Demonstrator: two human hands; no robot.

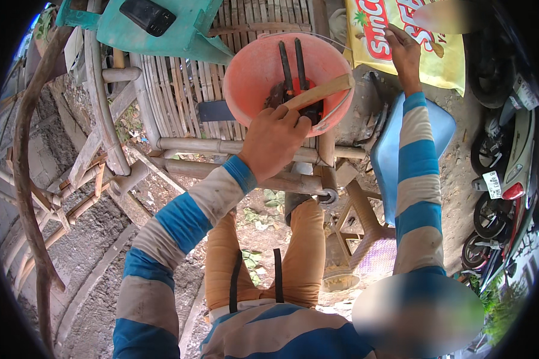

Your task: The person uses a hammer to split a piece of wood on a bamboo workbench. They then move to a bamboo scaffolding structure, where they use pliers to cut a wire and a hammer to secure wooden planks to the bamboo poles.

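Observation:
My left hand [276, 139] is closed around a pale wooden handle [321, 91] that slants across the mouth of an orange-red bucket [244, 72]. What lies at the handle's lower end is hidden by my fingers and the bucket's contents. Inside the bucket, two dark bar-like tool handles [285, 64] stick up, with black and red pieces beneath them. My right hand [405, 52] reaches far forward over a yellow printed plastic sheet [446, 66]. Its fingers are slightly bent and apart, with nothing visible between them; whether they touch the sheet is unclear.
The bucket stands on a bamboo-slat bench [173, 96]. A green plastic chair [117, 36] holding a dark object [148, 17] is at the far left. A blue plastic piece [413, 128] lies beneath my right arm. Motorcycles [515, 155] stand at the right; a crooked branch [33, 161] rises at left.

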